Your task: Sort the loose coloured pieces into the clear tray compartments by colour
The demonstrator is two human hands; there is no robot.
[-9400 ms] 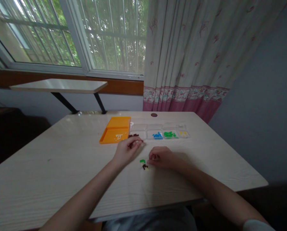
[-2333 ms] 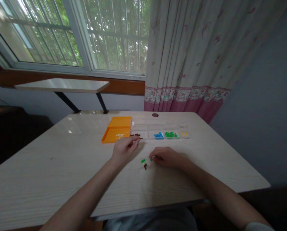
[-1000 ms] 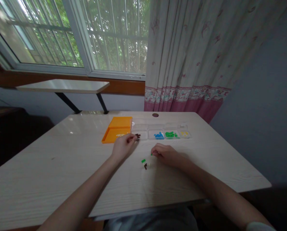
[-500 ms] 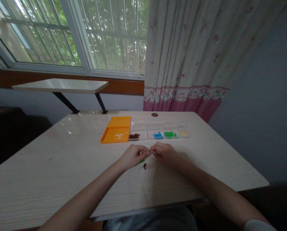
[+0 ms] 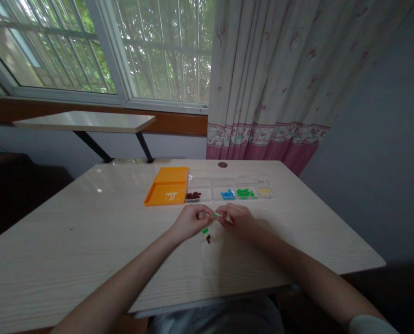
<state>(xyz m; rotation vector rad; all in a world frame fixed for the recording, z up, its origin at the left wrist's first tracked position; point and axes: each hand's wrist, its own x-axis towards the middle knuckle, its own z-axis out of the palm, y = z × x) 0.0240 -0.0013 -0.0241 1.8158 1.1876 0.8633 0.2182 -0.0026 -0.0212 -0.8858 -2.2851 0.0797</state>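
Over the middle of the table, the fingertips of my left hand (image 5: 188, 222) and my right hand (image 5: 238, 217) nearly meet. Both are closed in a pinch on a small green toy brick (image 5: 215, 215), which shows between them; its exact shape is too small to tell. Just below the hands, another green piece (image 5: 205, 231) lies on the tabletop. Beside it are dark brown pieces (image 5: 208, 239) at an angle and a pale piece (image 5: 213, 237).
Behind the hands, an orange tray (image 5: 150, 198) holds scattered white bits. To its right, a clear compartment box (image 5: 207, 195) contains brown pieces (image 5: 193, 195), blue pieces (image 5: 227, 194), green pieces (image 5: 245, 193) and yellow pieces (image 5: 264, 191). A raised shelf (image 5: 88, 120) stands back left.
The fingertips have parted slightly, so the green brick between them shows more. My left hand has shifted a little, uncovering the green piece on the table.
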